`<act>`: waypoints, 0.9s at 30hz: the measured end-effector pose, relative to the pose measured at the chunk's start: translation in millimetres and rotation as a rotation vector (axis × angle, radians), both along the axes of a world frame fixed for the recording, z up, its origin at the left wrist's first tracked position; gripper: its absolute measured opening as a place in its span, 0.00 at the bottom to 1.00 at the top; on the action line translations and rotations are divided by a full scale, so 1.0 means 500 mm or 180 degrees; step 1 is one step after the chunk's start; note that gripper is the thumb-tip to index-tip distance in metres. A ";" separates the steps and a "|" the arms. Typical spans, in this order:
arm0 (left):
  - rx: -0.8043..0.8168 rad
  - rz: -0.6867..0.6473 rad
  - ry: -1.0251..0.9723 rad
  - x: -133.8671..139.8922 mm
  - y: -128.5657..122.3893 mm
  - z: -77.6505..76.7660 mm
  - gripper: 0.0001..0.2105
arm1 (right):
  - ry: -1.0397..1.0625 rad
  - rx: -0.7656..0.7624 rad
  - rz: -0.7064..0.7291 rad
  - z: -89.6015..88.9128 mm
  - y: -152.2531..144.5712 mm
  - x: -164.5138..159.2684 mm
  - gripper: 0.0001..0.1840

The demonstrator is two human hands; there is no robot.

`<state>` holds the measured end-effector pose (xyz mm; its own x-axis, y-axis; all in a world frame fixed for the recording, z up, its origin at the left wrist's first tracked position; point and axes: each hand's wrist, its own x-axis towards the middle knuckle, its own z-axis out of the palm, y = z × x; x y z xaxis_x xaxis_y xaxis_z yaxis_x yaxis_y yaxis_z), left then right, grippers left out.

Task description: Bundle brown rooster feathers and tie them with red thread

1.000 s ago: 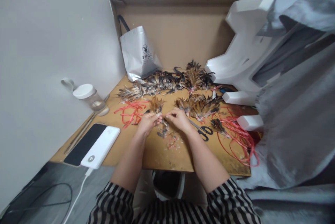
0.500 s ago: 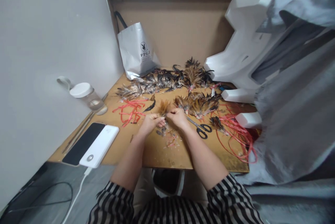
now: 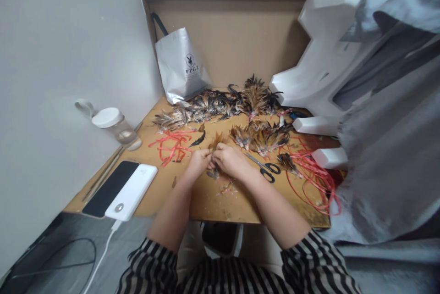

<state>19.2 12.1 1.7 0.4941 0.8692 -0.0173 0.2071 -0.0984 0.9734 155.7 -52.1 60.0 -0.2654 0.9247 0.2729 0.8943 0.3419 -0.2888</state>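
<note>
A small bunch of golden-brown feathers (image 3: 217, 140) stands up between my two hands, over the middle of the table. My left hand (image 3: 200, 161) is closed on its base from the left. Against it from the right presses my right hand (image 3: 227, 158), its fingers bent round the same base and partly hiding it. Loose grey feathers (image 3: 213, 174) and pink scraps (image 3: 227, 188) lie just below the hands. Black-handled scissors (image 3: 268, 168) rest to the right, touching neither hand. Behind them spreads a heap of tied brown feather bunches (image 3: 263, 137).
Red plastic strips (image 3: 173, 145) lie at left, with more red strands (image 3: 314, 179) at right. A lidded bottle (image 3: 117, 124), a phone (image 3: 110, 188) and a power bank (image 3: 132, 193) occupy the left side. Dark feathers (image 3: 206, 107) and a silver bag (image 3: 180, 67) sit behind; white foam (image 3: 319, 69) stands right.
My right hand has moved left and closed in against my left hand, covering more of the feather bunch's base. The whole view has shifted slightly.
</note>
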 end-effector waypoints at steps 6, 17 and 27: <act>-0.0061 -0.0272 0.0283 0.008 -0.020 0.009 0.10 | -0.0732 -0.0433 0.0501 0.068 0.018 -0.022 0.09; -0.0475 -0.0737 -0.0430 -0.006 -0.040 0.043 0.13 | 0.2333 -0.2328 0.0956 0.046 0.112 0.067 0.10; -0.0834 0.0161 -0.1104 0.006 -0.013 0.016 0.12 | 0.3147 -0.1018 -0.0296 -0.082 0.049 0.057 0.16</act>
<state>22.4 5.6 9.6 0.4664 0.8809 -0.0810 -0.1383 0.1630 0.9769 184.1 -27.5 19.0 0.0189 0.9975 0.0686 0.2284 0.0625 -0.9716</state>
